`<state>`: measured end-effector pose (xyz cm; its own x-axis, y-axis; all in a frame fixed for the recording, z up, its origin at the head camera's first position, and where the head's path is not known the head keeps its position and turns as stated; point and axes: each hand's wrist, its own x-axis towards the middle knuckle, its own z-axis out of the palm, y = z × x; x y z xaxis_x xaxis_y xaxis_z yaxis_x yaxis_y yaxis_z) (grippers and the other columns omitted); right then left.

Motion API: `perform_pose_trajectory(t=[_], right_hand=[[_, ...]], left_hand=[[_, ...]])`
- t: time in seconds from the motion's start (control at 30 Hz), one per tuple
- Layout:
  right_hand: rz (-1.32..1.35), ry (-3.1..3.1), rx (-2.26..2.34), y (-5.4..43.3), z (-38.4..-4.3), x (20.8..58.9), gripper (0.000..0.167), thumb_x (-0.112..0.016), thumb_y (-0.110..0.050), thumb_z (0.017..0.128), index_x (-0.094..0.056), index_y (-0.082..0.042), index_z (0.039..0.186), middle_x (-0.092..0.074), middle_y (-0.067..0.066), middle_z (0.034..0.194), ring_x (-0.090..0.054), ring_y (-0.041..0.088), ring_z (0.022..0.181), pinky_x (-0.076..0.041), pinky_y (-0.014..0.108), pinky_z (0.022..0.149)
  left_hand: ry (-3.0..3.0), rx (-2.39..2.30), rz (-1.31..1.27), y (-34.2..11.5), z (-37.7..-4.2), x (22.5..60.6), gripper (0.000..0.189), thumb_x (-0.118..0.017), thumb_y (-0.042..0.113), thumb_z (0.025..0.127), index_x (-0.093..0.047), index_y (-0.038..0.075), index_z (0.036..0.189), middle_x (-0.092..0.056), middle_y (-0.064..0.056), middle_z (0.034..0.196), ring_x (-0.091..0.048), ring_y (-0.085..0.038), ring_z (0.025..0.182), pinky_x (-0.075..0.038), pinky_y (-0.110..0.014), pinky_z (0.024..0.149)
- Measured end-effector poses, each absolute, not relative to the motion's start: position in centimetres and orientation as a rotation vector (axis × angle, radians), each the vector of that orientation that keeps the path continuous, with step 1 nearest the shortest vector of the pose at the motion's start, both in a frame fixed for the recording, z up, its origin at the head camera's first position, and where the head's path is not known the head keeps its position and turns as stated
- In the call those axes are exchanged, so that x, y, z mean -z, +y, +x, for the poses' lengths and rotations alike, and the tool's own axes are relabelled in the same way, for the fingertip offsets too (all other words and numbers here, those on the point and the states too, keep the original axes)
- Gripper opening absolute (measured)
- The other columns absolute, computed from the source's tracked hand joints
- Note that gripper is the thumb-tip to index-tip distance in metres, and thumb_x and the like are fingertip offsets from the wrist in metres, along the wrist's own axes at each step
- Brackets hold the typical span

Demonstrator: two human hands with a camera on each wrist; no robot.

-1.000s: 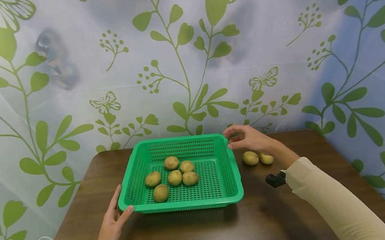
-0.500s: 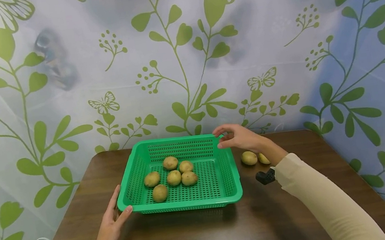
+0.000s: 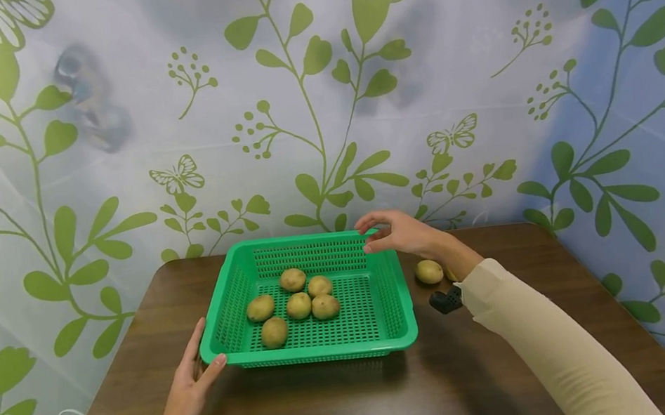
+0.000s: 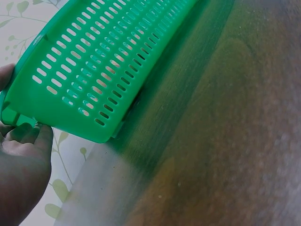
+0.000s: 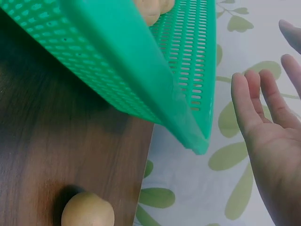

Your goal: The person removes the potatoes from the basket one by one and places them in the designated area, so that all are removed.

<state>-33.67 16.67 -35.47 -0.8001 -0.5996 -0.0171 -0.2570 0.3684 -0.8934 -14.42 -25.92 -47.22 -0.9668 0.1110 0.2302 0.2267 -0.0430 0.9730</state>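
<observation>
The camera on the person's head looks forward and down over the table [image 3: 329,413], standing back enough to hold the whole green basket [image 3: 321,352] mid-frame, with the leaf-print backdrop [image 3: 377,159] above. The left wrist camera sits close and low, slanted, the basket's outer wall filling its upper left. The right wrist camera, also near, peers past the rim at upper left toward the backdrop. All three views share basket, table and backdrop.

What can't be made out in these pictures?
Head view: most of one potato on the table, hidden by the right arm.
Left wrist view: potatoes inside the basket, screened by its wall; part of the left hand, cut off by the left edge.
Right wrist view: parts of the right hand, cut off by the right edge.
</observation>
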Motion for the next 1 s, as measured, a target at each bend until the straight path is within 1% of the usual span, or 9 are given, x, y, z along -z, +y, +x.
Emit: perform_pose_trajectory(t=[0.17, 0.33, 0.43, 0.53, 0.63, 0.77, 0.87, 1.0], right_hand=[[-0.758, 2.280, 1.401, 15.8, -33.7, 35.2, 0.051, -0.076, -0.017, 0.097, -0.056, -0.007, 0.143, -0.046, 0.024, 0.147, -0.053, 0.038, 0.131, -0.046, 0.051, 0.104], [-0.768, 2.252, 1.399, 14.8, -34.0, 35.2, 0.051, -0.076, -0.017, 0.097, -0.056, -0.009, 0.143, -0.048, 0.018, 0.147, -0.051, 0.037, 0.134, -0.046, 0.050, 0.105], [-0.777, 2.241, 1.400, 14.0, -34.2, 35.2, 0.049, -0.076, -0.017, 0.097, -0.057, -0.011, 0.142, -0.049, 0.015, 0.146, -0.052, 0.035, 0.132, -0.046, 0.050, 0.105], [-0.793, 2.225, 1.410, 13.1, -34.6, 35.3, 0.049, -0.077, -0.016, 0.097, -0.058, -0.011, 0.141, -0.048, 0.019, 0.148, -0.053, 0.035, 0.131, -0.046, 0.051, 0.105], [-0.822, 2.215, 1.409, 12.2, -34.9, 35.5, 0.051, -0.077, -0.015, 0.096, -0.057, -0.006, 0.143, -0.046, 0.024, 0.149, -0.054, 0.036, 0.129, -0.046, 0.052, 0.104], [-0.857, 2.221, 1.372, 11.1, -35.1, 35.7, 0.054, -0.076, -0.016, 0.097, -0.055, -0.004, 0.145, -0.047, 0.024, 0.149, -0.055, 0.036, 0.128, -0.048, 0.049, 0.102], [-0.862, 2.216, 1.361, 10.5, -35.0, 35.9, 0.054, -0.076, -0.016, 0.097, -0.054, -0.003, 0.145, -0.047, 0.022, 0.150, -0.054, 0.035, 0.129, -0.048, 0.047, 0.102], [-0.866, 2.190, 1.375, 9.6, -35.0, 36.0, 0.053, -0.075, -0.016, 0.098, -0.055, -0.003, 0.145, -0.046, 0.023, 0.149, -0.052, 0.038, 0.131, -0.048, 0.046, 0.103]], left_hand=[[-2.112, 2.178, -0.383, -26.0, -14.5, 47.4, 0.074, -0.049, 0.002, 0.109, -0.004, 0.011, 0.168, -0.002, -0.025, 0.169, -0.034, 0.001, 0.142, -0.040, -0.016, 0.103], [-2.123, 2.165, -0.375, -26.1, -14.4, 47.5, 0.074, -0.049, 0.003, 0.109, -0.005, 0.011, 0.168, -0.001, -0.024, 0.169, -0.031, 0.001, 0.143, -0.039, -0.015, 0.104], [-2.122, 2.165, -0.369, -26.1, -14.4, 47.5, 0.073, -0.049, 0.002, 0.109, -0.006, 0.012, 0.168, -0.002, -0.024, 0.169, -0.030, 0.000, 0.143, -0.039, -0.015, 0.104], [-2.113, 2.174, -0.370, -26.1, -14.4, 47.4, 0.073, -0.049, 0.002, 0.109, -0.005, 0.011, 0.168, -0.002, -0.024, 0.169, -0.032, 0.001, 0.143, -0.039, -0.016, 0.103], [-2.106, 2.182, -0.374, -26.1, -14.4, 47.4, 0.073, -0.048, 0.001, 0.109, -0.005, 0.011, 0.168, -0.002, -0.025, 0.169, -0.033, 0.002, 0.142, -0.040, -0.016, 0.103], [-2.114, 2.180, -0.370, -26.1, -14.5, 47.4, 0.073, -0.049, 0.001, 0.109, -0.005, 0.011, 0.168, -0.002, -0.025, 0.169, -0.034, 0.003, 0.141, -0.039, -0.016, 0.103], [-2.123, 2.175, -0.360, -26.1, -14.5, 47.4, 0.074, -0.049, 0.002, 0.109, -0.006, 0.012, 0.168, -0.002, -0.024, 0.169, -0.032, 0.002, 0.142, -0.039, -0.015, 0.103], [-2.129, 2.176, -0.352, -26.1, -14.6, 47.3, 0.074, -0.049, 0.003, 0.109, -0.006, 0.013, 0.168, -0.002, -0.022, 0.170, -0.031, 0.000, 0.143, -0.039, -0.015, 0.103]])
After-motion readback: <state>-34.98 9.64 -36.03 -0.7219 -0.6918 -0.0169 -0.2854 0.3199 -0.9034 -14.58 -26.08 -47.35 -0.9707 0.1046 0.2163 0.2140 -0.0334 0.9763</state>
